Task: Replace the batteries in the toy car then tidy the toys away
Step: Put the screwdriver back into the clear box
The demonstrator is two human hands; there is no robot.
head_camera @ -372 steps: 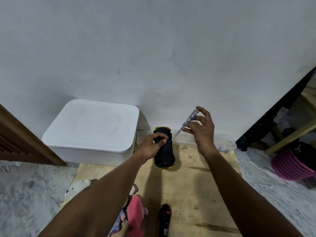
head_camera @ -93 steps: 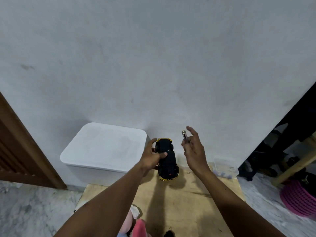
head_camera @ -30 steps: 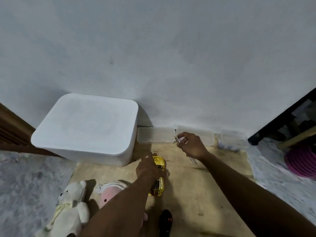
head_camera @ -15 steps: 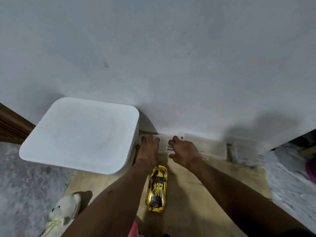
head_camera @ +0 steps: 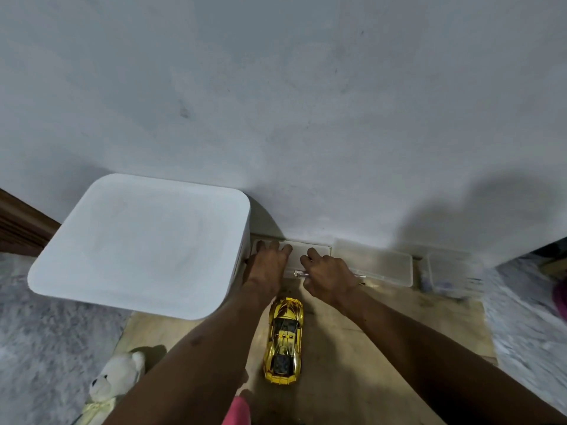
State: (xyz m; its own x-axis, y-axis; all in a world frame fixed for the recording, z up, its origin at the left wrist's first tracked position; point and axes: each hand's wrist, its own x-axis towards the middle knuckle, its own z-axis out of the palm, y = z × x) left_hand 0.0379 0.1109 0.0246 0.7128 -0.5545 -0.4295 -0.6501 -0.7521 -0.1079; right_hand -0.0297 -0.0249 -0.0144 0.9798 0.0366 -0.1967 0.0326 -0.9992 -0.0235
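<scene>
The gold toy car [head_camera: 284, 335] stands on its wheels on the wooden board [head_camera: 368, 348], nose toward the wall, between my forearms. My left hand [head_camera: 267, 265] lies on a small clear lidded box [head_camera: 296, 256] against the wall, fingers spread over its left end. My right hand [head_camera: 329, 276] holds the clear-handled screwdriver [head_camera: 299, 273] sideways across the same box, with its metal tip [head_camera: 359, 276] poking out to the right.
A large white lidded bin [head_camera: 144, 240] stands left of the hands. A second clear box [head_camera: 374, 265] and a small clear tub [head_camera: 451, 271] sit along the wall to the right. A white teddy bear [head_camera: 113, 384] and a pink toy [head_camera: 237, 411] lie at the bottom.
My left hand let go of the car, which now stands upright on the board, and went to the clear box. My right hand carried the screwdriver to the same box.
</scene>
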